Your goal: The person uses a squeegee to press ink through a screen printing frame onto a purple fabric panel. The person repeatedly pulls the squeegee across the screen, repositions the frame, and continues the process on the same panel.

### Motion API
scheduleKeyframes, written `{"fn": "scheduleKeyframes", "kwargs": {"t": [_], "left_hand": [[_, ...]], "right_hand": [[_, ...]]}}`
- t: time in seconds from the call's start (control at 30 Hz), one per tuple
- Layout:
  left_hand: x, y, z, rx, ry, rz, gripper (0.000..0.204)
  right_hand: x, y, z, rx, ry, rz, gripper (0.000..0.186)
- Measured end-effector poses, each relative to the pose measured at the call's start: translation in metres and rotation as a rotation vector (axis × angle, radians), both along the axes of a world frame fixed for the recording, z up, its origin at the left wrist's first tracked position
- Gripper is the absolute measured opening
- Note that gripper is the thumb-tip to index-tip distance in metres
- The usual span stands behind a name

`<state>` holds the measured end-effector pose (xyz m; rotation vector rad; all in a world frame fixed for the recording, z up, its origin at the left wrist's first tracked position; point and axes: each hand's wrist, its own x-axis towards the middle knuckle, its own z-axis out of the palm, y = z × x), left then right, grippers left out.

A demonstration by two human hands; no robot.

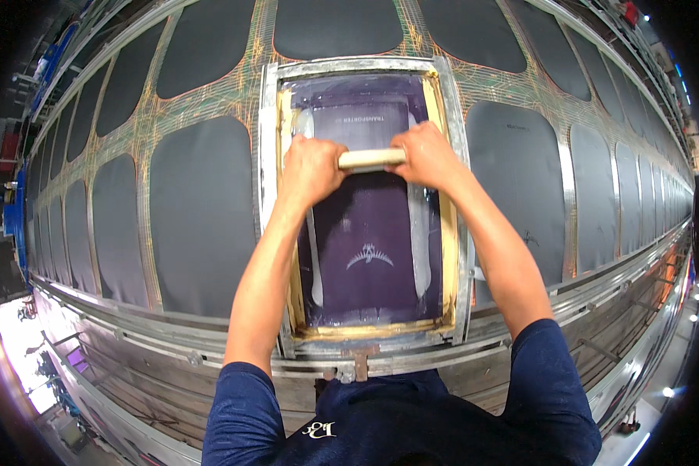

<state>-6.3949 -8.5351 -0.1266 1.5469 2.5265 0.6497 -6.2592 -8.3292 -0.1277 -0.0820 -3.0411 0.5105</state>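
Note:
Both of my hands grip a pale wooden-handled squeegee (pixel 371 159) that lies crosswise over a screen printing frame. My left hand (pixel 312 167) wraps round its left end, my right hand (pixel 427 155) round its right end. Beneath them is the purple mesh (pixel 357 287) of the screen, with a small winged emblem (pixel 370 256) near its lower part and a short line of print higher up. Yellowish tape lines the inside of the metal frame (pixel 460 256). The squeegee's blade is hidden under the handle and my fingers.
The frame lies on a long printing table with rows of dark grey rounded panels (pixel 198 210), divided by strips streaked with orange and green. To the right, one panel (pixel 515 186) bears faint print. A metal rail (pixel 171 342) runs along the near edge, with a small clamp (pixel 360 366) at the frame's front.

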Motion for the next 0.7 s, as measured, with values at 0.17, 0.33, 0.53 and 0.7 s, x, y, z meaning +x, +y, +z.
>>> {"fn": "scheduleKeyframes", "kwargs": {"t": [0.17, 0.33, 0.53, 0.7], "left_hand": [[0.115, -0.092, 0.0, -0.033, 0.008, -0.03, 0.01], [0.197, -0.159, -0.004, 0.037, 0.09, 0.0, 0.022], [0.196, -0.165, 0.007, 0.004, 0.134, -0.046, 0.027], [0.199, -0.17, 0.003, -0.042, 0.12, -0.064, 0.022]], "right_hand": [[0.118, -0.092, 0.004, -0.061, -0.091, -0.021, 0.024], [0.194, -0.154, 0.023, -0.143, -0.147, 0.01, 0.036], [0.193, -0.051, -0.002, -0.165, 0.284, -0.787, 0.041], [0.205, -0.008, -0.059, -0.368, 0.19, -1.04, 0.032]]}}
